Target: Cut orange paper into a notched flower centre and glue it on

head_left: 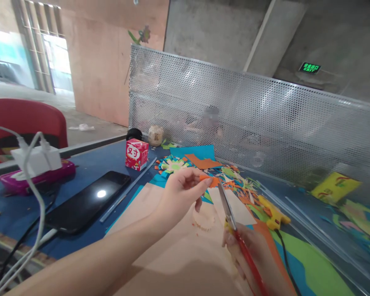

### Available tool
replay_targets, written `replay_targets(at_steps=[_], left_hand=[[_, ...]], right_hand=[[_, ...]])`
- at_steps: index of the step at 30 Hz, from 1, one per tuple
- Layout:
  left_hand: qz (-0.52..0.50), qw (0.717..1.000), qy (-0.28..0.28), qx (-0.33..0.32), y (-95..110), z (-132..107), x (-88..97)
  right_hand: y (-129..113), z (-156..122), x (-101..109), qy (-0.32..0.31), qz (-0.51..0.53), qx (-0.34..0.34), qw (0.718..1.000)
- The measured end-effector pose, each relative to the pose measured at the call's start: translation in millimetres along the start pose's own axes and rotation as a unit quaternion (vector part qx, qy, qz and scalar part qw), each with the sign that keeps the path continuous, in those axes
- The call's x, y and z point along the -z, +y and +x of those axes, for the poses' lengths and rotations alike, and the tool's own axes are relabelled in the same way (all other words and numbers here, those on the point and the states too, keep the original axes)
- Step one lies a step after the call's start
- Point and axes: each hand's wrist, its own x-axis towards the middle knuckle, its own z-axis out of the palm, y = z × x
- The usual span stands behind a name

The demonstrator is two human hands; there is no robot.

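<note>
Head view, desk asking: what do you log first?

Operator: Item 1, scissors (231, 218). My right hand (253, 250) is closed around the red handles, low and right of centre. The long axis is steep, running from the handles at lower right up to the tip at upper left. The tip points away from me and slightly left. The blades look close together, but I cannot tell if they are fully shut.

Desk: And the tip is aimed at what?

Operator: Item 2, scrap (210, 180). It is small orange paper, pinched between the thumb and fingertips of my left hand (179, 195). It is held above the table, just beside the scissor tip. I cannot tell whether they touch.

Desk: Anything under them?

Operator: Item 3, peach sheet (179, 255), flat on the blue table (89, 164), with a small fringed cut-out lying on it.
Item 4, yellow glue gun (273, 213), right of the scissors among the paper offcuts.
Item 5, phone (88, 201), face up to the left, cable attached.
Item 6, red carton (137, 154), upright beyond the phone.
Item 7, mesh screen (265, 123), along the far edge.
</note>
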Motion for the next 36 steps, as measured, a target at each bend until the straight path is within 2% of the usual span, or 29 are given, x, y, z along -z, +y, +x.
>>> replay_targets(at_steps=[4, 12, 18, 24, 30, 33, 36], left_hand=[[-0.002, 1.0, -0.017, 0.022, 2, -2, -3.6], [0.026, 0.994, -0.089, 0.057, 6, -8, -8.5], [0.057, 0.99, -0.114, 0.064, 7, -9, -7.4], [0.066, 0.987, -0.122, 0.076, 6, -9, -7.1], [0.09, 0.992, -0.088, 0.012, 6, -7, -2.6], [0.147, 0.985, -0.085, -0.035, 6, -7, -0.9], [0.185, 0.976, -0.089, -0.074, 7, -8, 0.0]], right_hand=[[5, 2, -1, -0.009, 0.0, -0.009, 1.0], [1, 2, 0, -0.037, 0.01, -0.012, 0.999], [5, 2, -3, -0.012, -0.028, 0.018, 0.999], [-3, 0, 1, -0.043, -0.029, 0.016, 0.999], [-12, -3, 2, -0.02, -0.017, 0.066, 0.997], [-13, -5, 1, 0.007, -0.032, 0.069, 0.997], [-11, -6, 2, -0.01, -0.025, 0.05, 0.998]])
